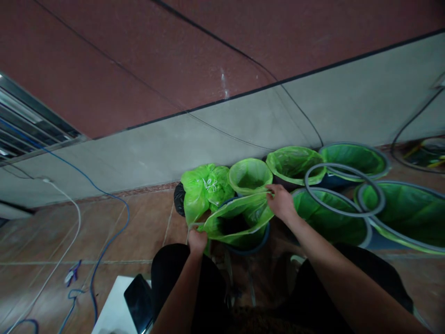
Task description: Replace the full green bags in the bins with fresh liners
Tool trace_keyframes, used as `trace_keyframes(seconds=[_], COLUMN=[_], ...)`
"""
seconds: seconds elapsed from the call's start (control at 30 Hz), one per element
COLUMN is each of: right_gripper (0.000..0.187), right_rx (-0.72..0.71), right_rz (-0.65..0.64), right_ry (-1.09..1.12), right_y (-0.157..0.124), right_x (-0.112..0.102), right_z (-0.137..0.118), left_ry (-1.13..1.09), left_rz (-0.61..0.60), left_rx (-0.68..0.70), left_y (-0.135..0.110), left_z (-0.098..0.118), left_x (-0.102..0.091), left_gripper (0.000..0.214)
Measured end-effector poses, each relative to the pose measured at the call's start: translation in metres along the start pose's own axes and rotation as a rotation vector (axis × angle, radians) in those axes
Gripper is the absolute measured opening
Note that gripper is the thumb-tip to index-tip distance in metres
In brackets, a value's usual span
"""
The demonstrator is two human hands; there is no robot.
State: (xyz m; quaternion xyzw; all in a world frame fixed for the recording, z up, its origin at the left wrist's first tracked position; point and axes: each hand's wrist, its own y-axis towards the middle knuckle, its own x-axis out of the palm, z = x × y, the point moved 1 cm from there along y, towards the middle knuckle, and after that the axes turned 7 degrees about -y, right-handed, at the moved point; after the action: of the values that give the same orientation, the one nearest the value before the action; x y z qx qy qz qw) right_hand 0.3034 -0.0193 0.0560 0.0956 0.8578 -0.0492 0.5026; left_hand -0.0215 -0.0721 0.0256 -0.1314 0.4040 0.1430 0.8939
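Observation:
A green trash bag (257,208) is stretched wide between my two hands, its mouth pulled out over a blue bin (262,241). My left hand (197,239) is closed on the bag's left edge, where a pale drawstring shows at the fingers. On the far right edge of the bag's rim, my right hand (281,202) pinches the plastic. The bag's inside is dark, and its bottom is hidden. Just behind it stands a smaller bin lined in green (250,174). Beside my left hand lies a tied, full green bag (194,185).
More green-lined bins (295,162) stand along the wall to the right. Two loose grey rings (340,211) lie across them. A black bag (179,199) sits behind the tied one. A phone (139,301) rests on a white surface (113,301); a blue cable (128,215) crosses the tiled floor.

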Motion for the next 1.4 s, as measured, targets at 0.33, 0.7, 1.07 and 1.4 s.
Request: trace_keyframes(seconds=[0.33, 0.7, 1.07, 1.4], right_gripper=[0.051, 0.025, 0.025, 0.038], right_rx=[-0.565, -0.541, -0.368, -0.038], right_rz=[-0.475, -0.368, -0.114, -0.385], right_ry=[-0.360, -0.372, 0.347, 1.161], right_y=[-0.081, -0.055, -0.040, -0.033], right_x=[0.046, 0.050, 0.019, 0.008], right_z=[-0.021, -0.034, -0.043, -0.052], left_ry=[0.366, 0.246, -0.304, -0.360], left_rz=[-0.191, -0.362, -0.298, -0.184], left_rx=[0.402, 0.246, 0.459, 0.338], left_y=[0.044, 0.081, 0.046, 0.039], left_z=[0.092, 0.100, 0.122, 0.105], left_x=[0.060, 0.090, 0.039, 0.033], left_gripper=[0.060, 0.021, 0.014, 0.017])
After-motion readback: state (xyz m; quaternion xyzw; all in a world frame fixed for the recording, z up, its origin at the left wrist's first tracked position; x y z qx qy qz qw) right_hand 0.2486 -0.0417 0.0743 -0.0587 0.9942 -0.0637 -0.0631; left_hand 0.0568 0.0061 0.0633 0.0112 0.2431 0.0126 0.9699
